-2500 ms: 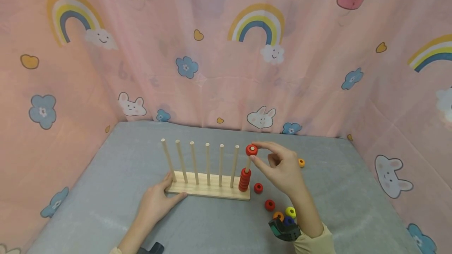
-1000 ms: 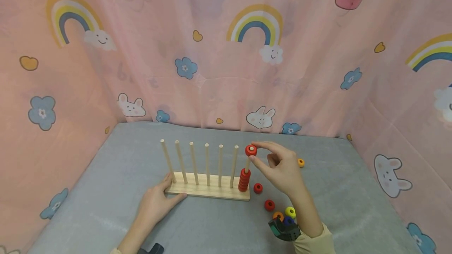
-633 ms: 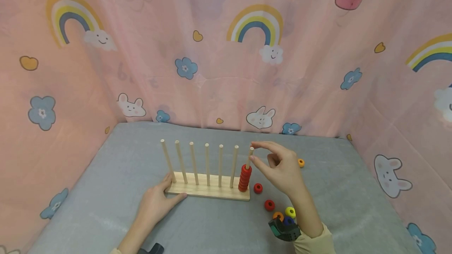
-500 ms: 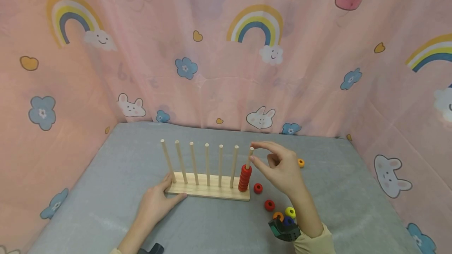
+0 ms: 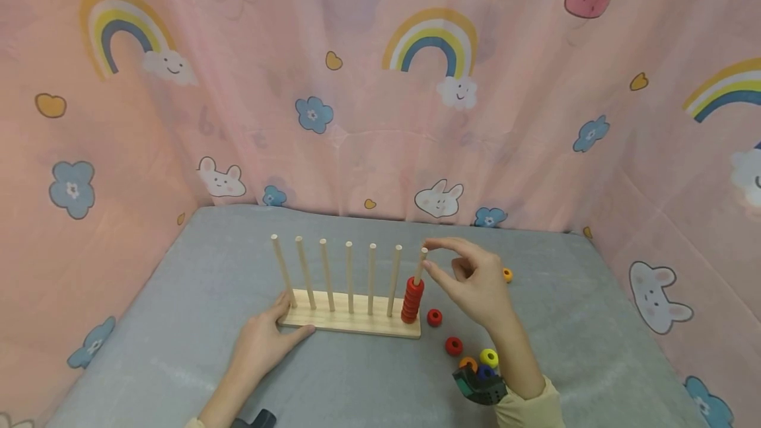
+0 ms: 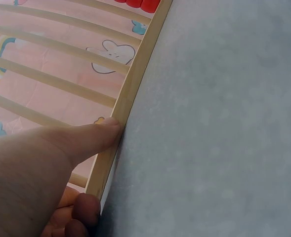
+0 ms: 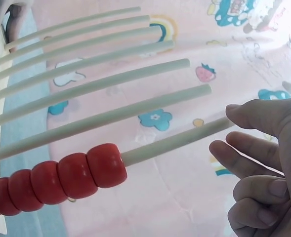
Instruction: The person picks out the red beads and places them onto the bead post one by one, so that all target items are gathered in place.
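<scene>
A wooden rack with a row of upright pegs on a pale base [image 5: 351,322] stands on the table. Its left end is gripped by my left hand [image 5: 258,345]; in the left wrist view the thumb [image 6: 93,138] lies along the base's edge with the fingers around the end. Several red beads [image 7: 76,175] are stacked on the rightmost peg [image 7: 175,143], whose upper part is bare. At that peg's top is my right hand [image 5: 475,276], thumb and index finger apart on either side of it, no bead between them. The other pegs carry no beads.
Two loose red beads [image 5: 454,346] lie right of the rack. Nearer me are a yellow bead [image 5: 489,357], an orange bead [image 5: 468,364] and a partly hidden blue bead [image 5: 485,371]. Another orange-yellow bead [image 5: 508,275] sits behind the right hand. A patterned pink curtain [image 5: 368,150] surrounds the table.
The red bead pinched at the top of the rightmost peg was let go and dropped onto the stack. Both hands have stayed almost in place.
</scene>
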Tool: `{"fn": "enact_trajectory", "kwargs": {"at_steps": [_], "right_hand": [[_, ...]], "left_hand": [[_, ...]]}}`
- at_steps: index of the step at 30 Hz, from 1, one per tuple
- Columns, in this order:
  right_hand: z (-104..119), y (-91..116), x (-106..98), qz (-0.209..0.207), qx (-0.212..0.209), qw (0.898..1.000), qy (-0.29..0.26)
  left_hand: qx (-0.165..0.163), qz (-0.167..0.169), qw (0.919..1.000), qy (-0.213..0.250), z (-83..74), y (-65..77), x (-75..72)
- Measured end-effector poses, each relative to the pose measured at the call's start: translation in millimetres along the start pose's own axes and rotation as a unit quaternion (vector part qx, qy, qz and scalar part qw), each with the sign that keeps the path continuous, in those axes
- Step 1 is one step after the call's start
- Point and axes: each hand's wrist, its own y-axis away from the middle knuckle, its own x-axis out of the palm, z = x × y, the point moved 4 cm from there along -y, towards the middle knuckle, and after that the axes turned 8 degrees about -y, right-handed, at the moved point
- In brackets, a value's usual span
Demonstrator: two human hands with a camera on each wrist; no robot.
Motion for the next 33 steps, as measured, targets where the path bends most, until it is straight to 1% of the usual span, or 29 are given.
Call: {"fn": "enact_trajectory", "kwargs": {"at_steps": [5,8,10,14,17,20,23,27,28,30,33], "right_hand": [[-5,1,-7,-0.01,-0.004,1.0,-0.008],[-12,2,-10,-0.004,0.004,1.0,-0.013],[-17,4,-13,0.001,0.019,1.0,-0.015],[-30,11,-23,0.006,0.041,0.999,0.0],[-43,19,-32,0.005,0.058,0.998,0.008],[-58,28,-38,0.006,0.088,0.996,0.009],[-79,39,-41,0.011,0.136,0.991,0.01],[-110,55,-36,0.03,0.208,0.978,0.003],[-117,59,-34,0.036,0.221,0.975,-0.003],[-129,65,-29,0.047,0.241,0.969,-0.017],[-142,73,-24,0.067,0.25,0.965,-0.045]], "left_hand": [[0.0,0.003,1.0,0.002,-1.1,0.7,-0.2],[-0.001,0.005,1.0,0.004,-1.2,1.1,-0.4],[-0.003,0.004,1.0,0.004,-1.2,0.9,-0.4],[-0.005,0.007,0.9999,0.007,-1.3,-0.1,-0.2],[-0.006,0.011,0.9999,0.007,-0.9,-0.3,-0.3],[-0.006,0.014,0.9999,0.004,0.2,-0.7,-0.7],[-0.007,0.015,0.9999,0.002,0.8,-0.9,-1.7],[-0.006,0.015,0.9999,0.002,0.7,-0.7,-2.6],[-0.005,0.014,0.9999,0.001,0.4,-0.6,-2.8],[-0.003,0.012,0.9999,0.0,-0.1,-0.5,-2.5],[0.0,0.008,1.0,-0.003,-1.0,-0.1,-1.8]]}}
